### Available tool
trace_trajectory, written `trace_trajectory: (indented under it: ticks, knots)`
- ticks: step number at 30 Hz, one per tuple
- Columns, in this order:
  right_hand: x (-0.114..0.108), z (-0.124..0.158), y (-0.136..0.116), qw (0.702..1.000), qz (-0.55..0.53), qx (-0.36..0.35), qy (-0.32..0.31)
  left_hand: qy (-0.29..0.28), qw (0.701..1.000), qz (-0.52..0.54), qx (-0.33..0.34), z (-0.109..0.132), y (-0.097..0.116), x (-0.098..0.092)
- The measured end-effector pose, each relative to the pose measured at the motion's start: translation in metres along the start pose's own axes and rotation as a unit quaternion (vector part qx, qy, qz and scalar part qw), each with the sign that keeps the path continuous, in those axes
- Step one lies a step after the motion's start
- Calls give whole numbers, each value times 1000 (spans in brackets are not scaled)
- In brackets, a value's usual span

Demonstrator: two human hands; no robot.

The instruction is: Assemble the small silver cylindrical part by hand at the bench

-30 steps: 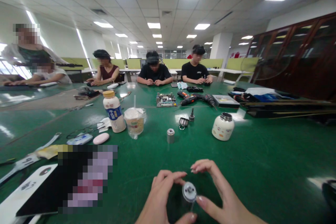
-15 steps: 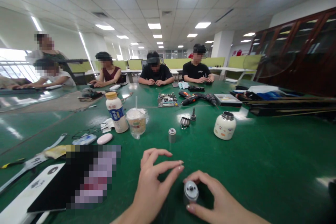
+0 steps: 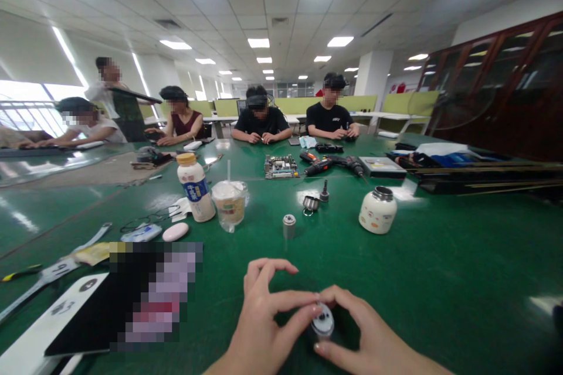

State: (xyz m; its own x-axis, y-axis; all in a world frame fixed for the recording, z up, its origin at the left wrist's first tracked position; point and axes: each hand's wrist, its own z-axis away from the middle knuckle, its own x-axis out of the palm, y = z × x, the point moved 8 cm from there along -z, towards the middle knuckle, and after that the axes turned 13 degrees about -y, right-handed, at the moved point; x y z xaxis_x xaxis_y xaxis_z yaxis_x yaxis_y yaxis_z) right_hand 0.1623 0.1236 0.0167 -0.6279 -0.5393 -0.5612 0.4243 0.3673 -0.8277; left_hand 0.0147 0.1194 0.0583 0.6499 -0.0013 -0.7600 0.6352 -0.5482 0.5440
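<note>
Upright on the green table stands a small silver motor (image 3: 322,323), a short metal cylinder with dark holes in its pale top face. My right hand (image 3: 367,325) grips its sides between thumb and fingers. At the top rim of this motor, my left hand (image 3: 270,319) has thumb and index finger pinched together, the other fingers curved above. Whatever is in that pinch is too small or hidden to make out. A second, similar motor (image 3: 289,227) sits upright farther off. Beyond it lie a small metal cup-shaped part (image 3: 310,204) and a dark geared part (image 3: 324,192).
A cream jar (image 3: 377,211) stands to the right. On the left are a bottle (image 3: 196,190), a lidded cup (image 3: 228,205), a pink oval case (image 3: 175,232) and a tablet (image 3: 101,304). Farther back lie a circuit board (image 3: 280,167) and power drills (image 3: 332,165). Several people sit opposite.
My left hand has moved right, bringing its pinched fingertips onto the motor's top edge. My right hand keeps its hold. In the background, a standing person has moved right.
</note>
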Motion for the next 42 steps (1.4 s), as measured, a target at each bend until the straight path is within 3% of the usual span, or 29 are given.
trace_trajectory:
  ticks: [8, 12, 15, 18, 21, 24, 27, 31, 35, 39, 42]
  knots:
    - [0, 2, -1, 1000, 1, -21, 8, -55, 997, 35, 27, 4, 7, 17]
    - [-9, 11, -6, 993, 1, -106, 51, -45, 998, 49, 7, 10, -2, 24]
    - [-14, 17, -11, 986, 20, -152, 60, -88, 996, 21, -5, 11, -8, 35]
    - [-13, 17, -13, 986, 39, -155, 38, -124, 992, -9, 0, 9, -10, 43]
    - [-21, 19, -13, 983, 39, -155, 86, -128, 991, -22, -3, 8, -10, 42]
    - [-30, 21, -8, 977, 28, -145, 153, -125, 992, -26, -4, 9, -10, 42]
    - [-25, 14, -5, 983, 31, -112, 143, -108, 994, -34, 10, 11, -10, 44]
    - [-18, 5, -13, 988, 39, -81, 127, -43, 997, -52, 21, 13, -15, 42]
    - [-35, 5, -20, 983, 39, -76, 165, -28, 997, -60, 31, 14, -16, 43]
    - [-68, 7, 1, 971, 72, -27, 228, -37, 998, -58, 12, 14, -15, 43]
    - [-72, -1, 27, 971, 142, 21, 190, -40, 998, -55, 6, 14, -19, 44]
